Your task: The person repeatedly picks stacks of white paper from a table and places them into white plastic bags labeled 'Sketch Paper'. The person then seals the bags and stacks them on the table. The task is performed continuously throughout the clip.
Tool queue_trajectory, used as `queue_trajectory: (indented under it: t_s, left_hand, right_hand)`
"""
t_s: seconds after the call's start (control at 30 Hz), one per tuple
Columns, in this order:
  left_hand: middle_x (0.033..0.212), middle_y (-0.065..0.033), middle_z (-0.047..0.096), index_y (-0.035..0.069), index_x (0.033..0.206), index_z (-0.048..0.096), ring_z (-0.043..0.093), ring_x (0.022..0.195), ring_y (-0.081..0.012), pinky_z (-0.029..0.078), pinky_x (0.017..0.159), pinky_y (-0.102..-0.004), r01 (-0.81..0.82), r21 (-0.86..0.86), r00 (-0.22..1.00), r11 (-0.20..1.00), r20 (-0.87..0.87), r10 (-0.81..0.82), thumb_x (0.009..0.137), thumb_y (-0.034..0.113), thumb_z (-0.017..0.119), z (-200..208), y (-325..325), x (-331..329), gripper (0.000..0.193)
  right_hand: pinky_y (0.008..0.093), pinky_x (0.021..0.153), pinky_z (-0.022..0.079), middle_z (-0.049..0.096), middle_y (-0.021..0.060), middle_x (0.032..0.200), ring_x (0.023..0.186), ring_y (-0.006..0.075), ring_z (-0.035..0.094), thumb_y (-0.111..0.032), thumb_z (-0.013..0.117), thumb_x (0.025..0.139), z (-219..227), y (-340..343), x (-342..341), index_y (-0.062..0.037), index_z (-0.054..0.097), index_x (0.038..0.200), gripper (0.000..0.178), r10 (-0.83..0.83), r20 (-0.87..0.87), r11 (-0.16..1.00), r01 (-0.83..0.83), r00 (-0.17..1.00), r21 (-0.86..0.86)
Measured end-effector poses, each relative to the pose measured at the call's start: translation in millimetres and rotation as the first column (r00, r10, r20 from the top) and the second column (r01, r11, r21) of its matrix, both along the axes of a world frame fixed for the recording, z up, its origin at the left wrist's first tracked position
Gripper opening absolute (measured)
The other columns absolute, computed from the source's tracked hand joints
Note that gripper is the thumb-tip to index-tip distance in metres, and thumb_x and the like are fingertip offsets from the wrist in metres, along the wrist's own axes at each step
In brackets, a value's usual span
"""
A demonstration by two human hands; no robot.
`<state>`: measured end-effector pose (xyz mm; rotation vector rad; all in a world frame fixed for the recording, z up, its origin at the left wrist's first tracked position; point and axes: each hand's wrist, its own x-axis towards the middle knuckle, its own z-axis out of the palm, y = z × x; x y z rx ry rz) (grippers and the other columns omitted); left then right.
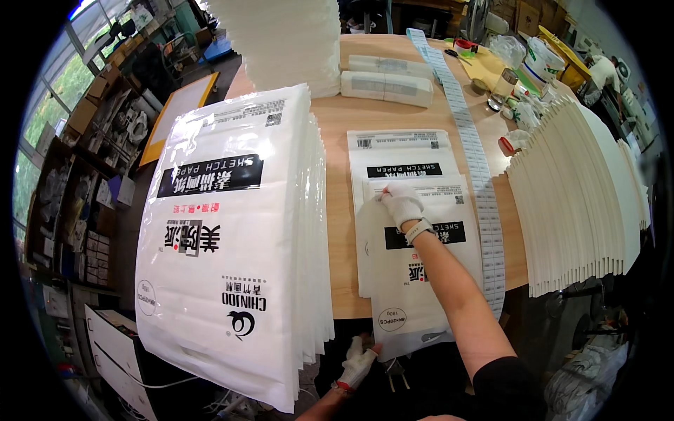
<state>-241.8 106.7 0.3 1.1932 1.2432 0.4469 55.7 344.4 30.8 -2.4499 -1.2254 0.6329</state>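
Observation:
In front of me, a white printed sketch paper pack (449,281) lies at the near table edge, overlapping another sketch paper pack (361,151) beneath and beyond it. My right hand (405,203), in a white fingerless glove with a pale band at the wrist, rests on the upper left of the top pack. Its fingers are bent together; whatever sits between them is too small to tell. Below the table edge, my left hand (357,365), also gloved, with a red band at the wrist, grips the pack's near left corner between thumb and fingers.
A tall stack of printed plastic packs (232,281) stands at left. Behind it rises a white stack (281,42). Fanned white paper (576,203) occupies the right side. A label strip (472,154) runs alongside the packs. Two wrapped bundles (386,88) and a glass jar (503,90) lie farther back.

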Motion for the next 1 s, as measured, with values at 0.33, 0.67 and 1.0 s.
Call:
queue_trajectory:
  t_s: [0.33,0.67,1.0]
  left_hand:
    - [0.07,-0.0102,0.05,-0.001,0.083,0.051,0.049,0.064,-0.0183,0.04,0.06,-0.0307,0.197,0.42,0.938,0.886,0.182,-0.295,0.089,0.015,0.047,40.9,16.9,4.1,0.018]
    - [0.08,-0.0123,0.055,0.006,0.091,0.052,0.056,0.069,-0.0321,0.046,0.06,-0.0362,0.419,0.757,0.742,0.501,0.032,-0.669,0.087,0.022,0.049,196.5,48.0,34.1,0.017]
    - [0.097,-0.0089,0.055,-0.002,0.101,0.052,0.056,0.085,-0.0201,0.048,0.074,-0.0327,-0.637,0.625,0.749,0.45,0.64,0.172,0.085,0.026,0.046,290.6,140.4,-159.0,0.033]
  right_hand:
    - [0.0385,0.084,0.041,0.058,0.0173,0.105,0.098,0.0334,0.055,-0.027,0.055,0.079,36.2,-95.1,23.3,-0.0034,0.051,0.106,0.037,-0.13,-0.189,0.888,0.199,0.973,0.414]
    - [0.0246,0.077,0.046,0.058,0.0062,0.101,0.09,0.0116,0.055,-0.004,0.051,0.085,5.0,-345.9,-53.8,-0.0004,0.045,0.123,0.039,0.055,-0.888,0.56,0.722,0.457,0.406]
    - [0.0212,0.065,0.047,0.064,0.0075,0.094,0.077,0.0103,0.059,-0.012,0.048,0.088,209.6,-138.2,-153.9,0.0009,0.057,0.112,0.029,0.544,-0.567,0.656,0.107,0.619,0.747]
